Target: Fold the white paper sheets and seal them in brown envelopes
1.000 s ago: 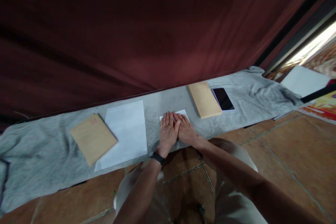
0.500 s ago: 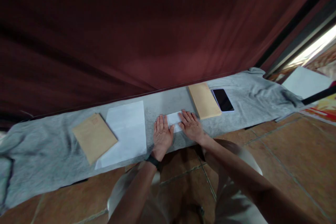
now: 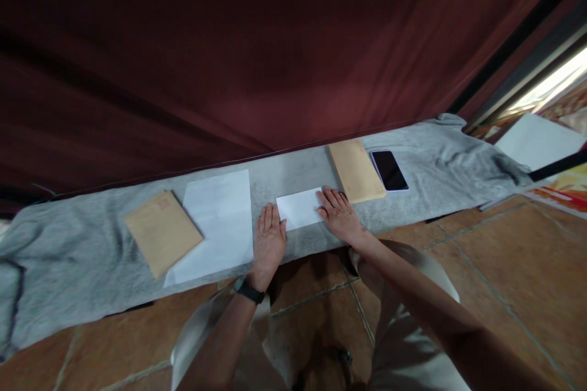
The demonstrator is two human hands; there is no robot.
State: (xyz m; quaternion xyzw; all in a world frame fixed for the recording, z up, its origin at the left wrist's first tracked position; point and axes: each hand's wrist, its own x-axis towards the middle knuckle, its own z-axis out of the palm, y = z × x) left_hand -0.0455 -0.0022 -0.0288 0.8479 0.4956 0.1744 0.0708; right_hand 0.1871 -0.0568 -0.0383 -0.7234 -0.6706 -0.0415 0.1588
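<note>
A small white folded paper (image 3: 299, 209) lies flat on the grey cloth, between my two hands. My left hand (image 3: 269, 238) rests flat at the paper's left edge, its fingers stretched out. Across the right end of the paper lies my right hand (image 3: 339, 214), fingers extended and pressing down, covering that end. Left of my left hand is a larger white sheet (image 3: 220, 220), partly beneath a brown envelope (image 3: 162, 232). Just beyond my right hand sits a brown envelope stack (image 3: 358, 171).
A phone (image 3: 389, 171) lies right of the envelope stack. The long surface is draped in a grey cloth (image 3: 82, 263), with a dark red curtain (image 3: 275, 61) hanging behind it. A white board-like sheet (image 3: 539, 140) and a dark bar are at the far right.
My left hand has slid left, from on top of the folded paper to its left edge, so more of the paper shows. My right hand stays at the right end.
</note>
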